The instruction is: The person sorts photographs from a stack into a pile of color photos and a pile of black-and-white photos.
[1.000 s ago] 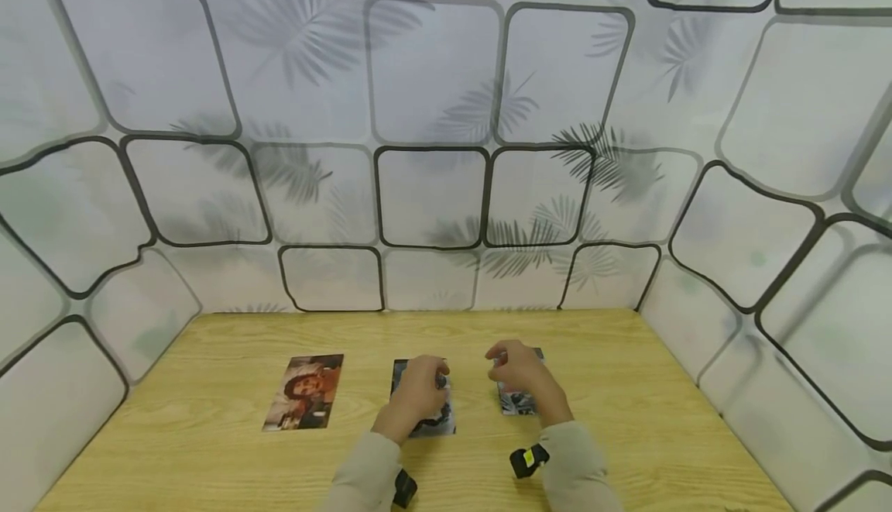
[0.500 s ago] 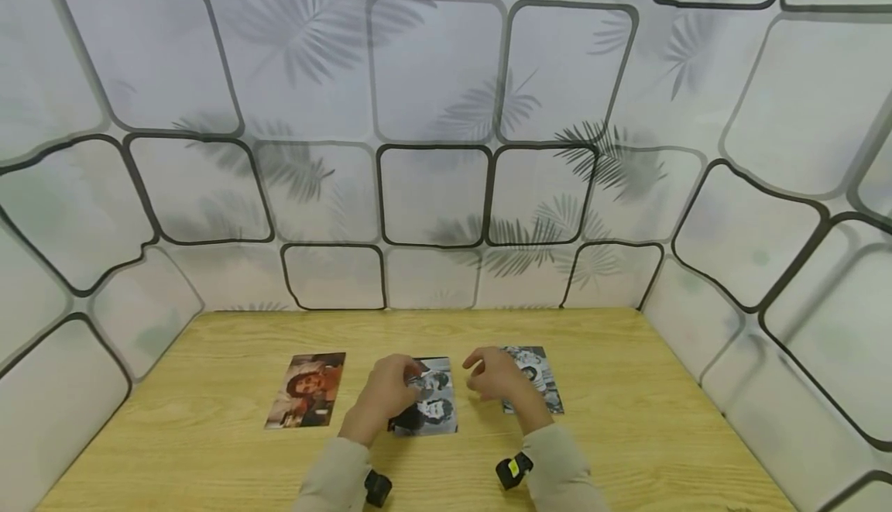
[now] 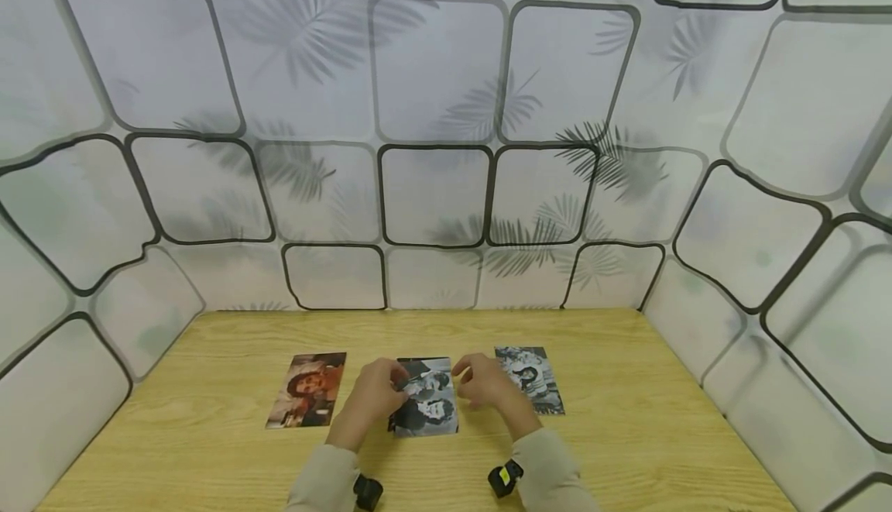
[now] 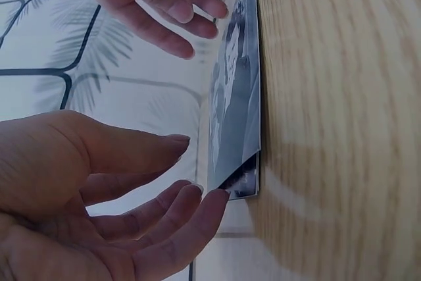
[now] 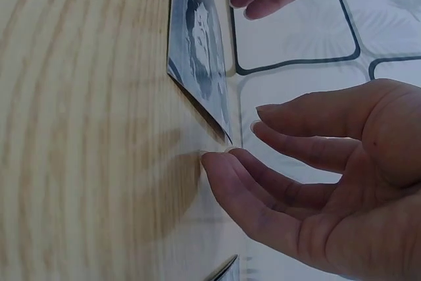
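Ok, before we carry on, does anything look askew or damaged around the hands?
Slightly askew: the middle photo, near the left hand, doesn't line up with another print beneath it. The lower one's dark corner pokes out on the left, so the pair looks uneven. No damage shows.

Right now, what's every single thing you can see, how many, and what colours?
Reddish photo: one, red and brown, on the left of the table
Middle photo: one, black, white and grey, between the hands
Photo underneath: at least one, dark, peeking out below the middle photo
Right photo: one, black, white and grey, on the right
Table: one, yellowish wood, under the photos
Wall: pale with grey and black outlines and leaves, behind the table and at its sides
Wrist boxes: two, black, one at each wrist
Sleeves: two, beige, one on each arm
Left hand: one, by the middle photo's left edge
Right hand: one, by its right edge
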